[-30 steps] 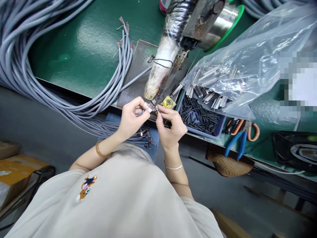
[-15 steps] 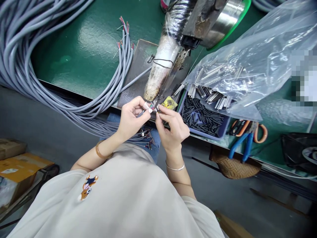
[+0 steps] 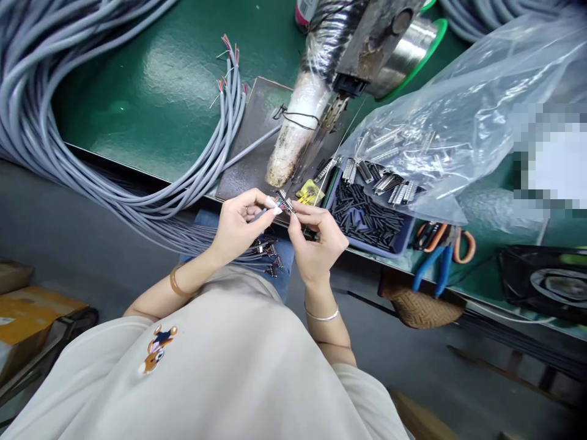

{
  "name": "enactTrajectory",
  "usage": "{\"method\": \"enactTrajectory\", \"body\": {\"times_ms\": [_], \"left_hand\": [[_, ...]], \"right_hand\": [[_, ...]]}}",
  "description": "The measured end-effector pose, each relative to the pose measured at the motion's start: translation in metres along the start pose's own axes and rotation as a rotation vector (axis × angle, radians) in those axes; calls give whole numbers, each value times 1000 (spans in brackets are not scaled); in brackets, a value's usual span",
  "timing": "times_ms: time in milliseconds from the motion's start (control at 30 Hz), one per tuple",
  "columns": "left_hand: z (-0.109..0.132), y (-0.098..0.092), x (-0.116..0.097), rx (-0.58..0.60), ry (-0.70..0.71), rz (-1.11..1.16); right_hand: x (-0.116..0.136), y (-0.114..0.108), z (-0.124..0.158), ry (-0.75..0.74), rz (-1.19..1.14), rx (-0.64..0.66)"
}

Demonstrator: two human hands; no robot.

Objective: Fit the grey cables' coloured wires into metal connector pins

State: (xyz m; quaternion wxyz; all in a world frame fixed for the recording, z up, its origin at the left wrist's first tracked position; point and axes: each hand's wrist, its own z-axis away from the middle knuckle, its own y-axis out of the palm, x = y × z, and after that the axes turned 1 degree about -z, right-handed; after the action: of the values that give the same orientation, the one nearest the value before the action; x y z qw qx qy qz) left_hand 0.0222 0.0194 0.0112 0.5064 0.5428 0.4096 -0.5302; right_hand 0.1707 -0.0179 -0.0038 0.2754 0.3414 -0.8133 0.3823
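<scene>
My left hand (image 3: pixel 241 221) pinches the stripped end of a grey cable (image 3: pixel 263 211), its coloured wires showing at the fingertips. My right hand (image 3: pixel 316 238) is closed on a small metal connector (image 3: pixel 287 202) held against those wire ends. Both hands meet just below the tip of a taped soldering fixture (image 3: pixel 298 134) at the bench edge. More finished cable ends with connectors (image 3: pixel 270 252) lie across my lap.
A thick bundle of grey cables (image 3: pixel 92 122) loops over the green bench (image 3: pixel 160 79) at left. A blue tray of black sleeves (image 3: pixel 367 217) and a clear bag of metal connectors (image 3: pixel 449 134) sit right. Blue pliers (image 3: pixel 433 269), orange scissors (image 3: pixel 452 241), a solder spool (image 3: pixel 403 49).
Both hands shifted slightly down and stay joined at the cable end; my left fingers stretched out a little more along the cable. The view wobbled.
</scene>
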Motion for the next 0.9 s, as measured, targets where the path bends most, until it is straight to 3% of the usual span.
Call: {"method": "enactTrajectory", "body": {"times_ms": [367,667,900], "left_hand": [[-3,-1,0,-22,64,-136],[-7,0,-4,-23,-3,-65],[-8,1,-3,-53,49,-135]], "right_hand": [[-2,1,-4,-170,78,32],[-5,6,-8,-139,51,5],[-4,6,-10,-177,81,7]]}}
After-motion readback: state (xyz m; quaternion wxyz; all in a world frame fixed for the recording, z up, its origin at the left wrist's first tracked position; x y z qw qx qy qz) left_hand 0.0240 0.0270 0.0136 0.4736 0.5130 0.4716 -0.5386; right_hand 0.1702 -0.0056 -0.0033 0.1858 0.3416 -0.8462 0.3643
